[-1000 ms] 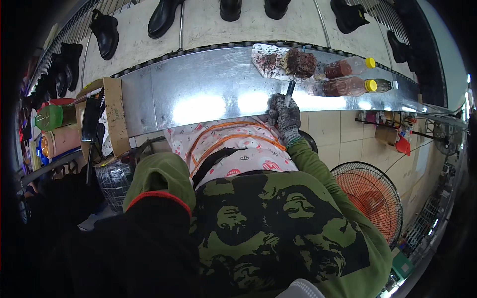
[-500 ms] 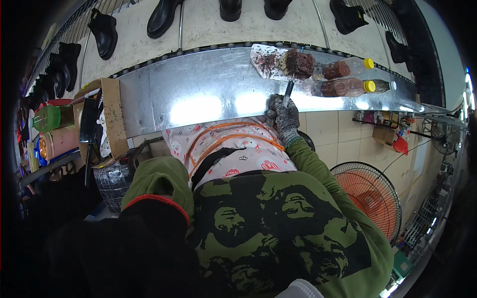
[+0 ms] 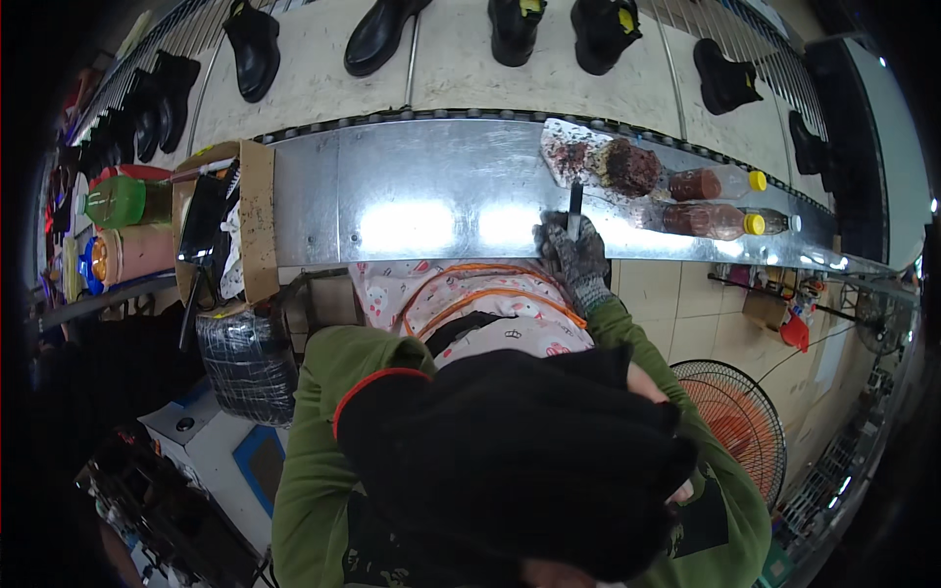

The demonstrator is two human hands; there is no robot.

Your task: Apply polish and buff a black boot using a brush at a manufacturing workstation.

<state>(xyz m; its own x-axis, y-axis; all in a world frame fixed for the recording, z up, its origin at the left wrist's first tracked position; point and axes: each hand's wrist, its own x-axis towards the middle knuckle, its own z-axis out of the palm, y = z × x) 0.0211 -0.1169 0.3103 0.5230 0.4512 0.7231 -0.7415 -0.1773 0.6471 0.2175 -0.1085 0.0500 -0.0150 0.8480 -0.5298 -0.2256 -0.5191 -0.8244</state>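
My right hand (image 3: pixel 576 247), in a grey glove, is closed around a slim black-and-silver stick-like tool (image 3: pixel 575 204) at the front edge of the metal ledge (image 3: pixel 304 211). The tool points up toward a stained white sheet (image 3: pixel 564 137). On that sheet sits a dark red-brown crusted lump (image 3: pixel 632 167). My left hand (image 3: pixel 520 461), in a black glove with a red cuff edge, is raised close to the camera and covers much of the lower middle. Its fingers are too dark to make out.
Bottles with yellow caps (image 3: pixel 702 220) lie right of the lump. Beyond the ledge, black boots (image 3: pixel 253 49) stand on a pale slatted conveyor (image 3: pixel 451 78). A cardboard box (image 3: pixel 259 220) with dark tools is at the left. An orange fan (image 3: pixel 735 421) stands at the right.
My left hand has risen from the lower left to in front of my chest, near the camera. The boots have shifted in the picture as the view moved. My right hand still grips the tool.
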